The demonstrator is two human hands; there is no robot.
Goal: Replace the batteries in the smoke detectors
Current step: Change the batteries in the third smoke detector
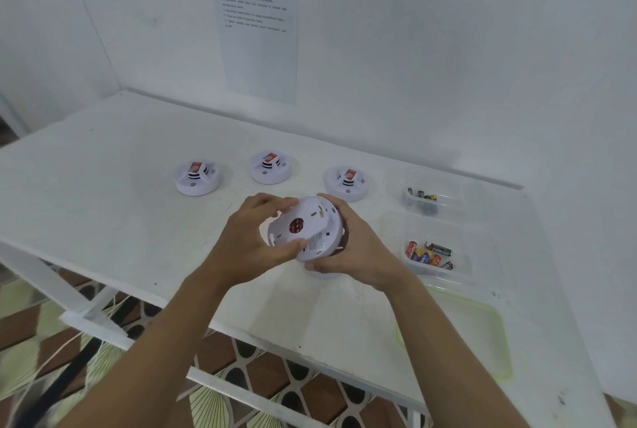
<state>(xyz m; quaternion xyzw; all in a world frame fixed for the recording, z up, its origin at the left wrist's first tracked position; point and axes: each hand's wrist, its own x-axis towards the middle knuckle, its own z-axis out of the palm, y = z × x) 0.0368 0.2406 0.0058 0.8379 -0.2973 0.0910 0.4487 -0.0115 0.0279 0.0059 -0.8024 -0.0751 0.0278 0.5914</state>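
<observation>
A white round smoke detector [310, 220] is held above the table with its back side up, showing a red label in the middle. My left hand [251, 238] grips its left rim, thumb lying across the back plate. My right hand [355, 248] cups its right side and underside. Three more white smoke detectors sit in a row behind it: the left detector [197, 177], the middle detector [270, 168] and the right detector [348, 183]. A clear tray [462, 267] at the right holds several colourful batteries [429, 254]. Behind it, another clear tray [448, 201] holds a few dark batteries [422, 198].
The white table [138, 220] stands against a white wall with a printed instruction sheet [258, 31] taped up. A clear lid with a greenish rim [489, 334] lies at the table's front right. Patterned floor shows below the table's front edge.
</observation>
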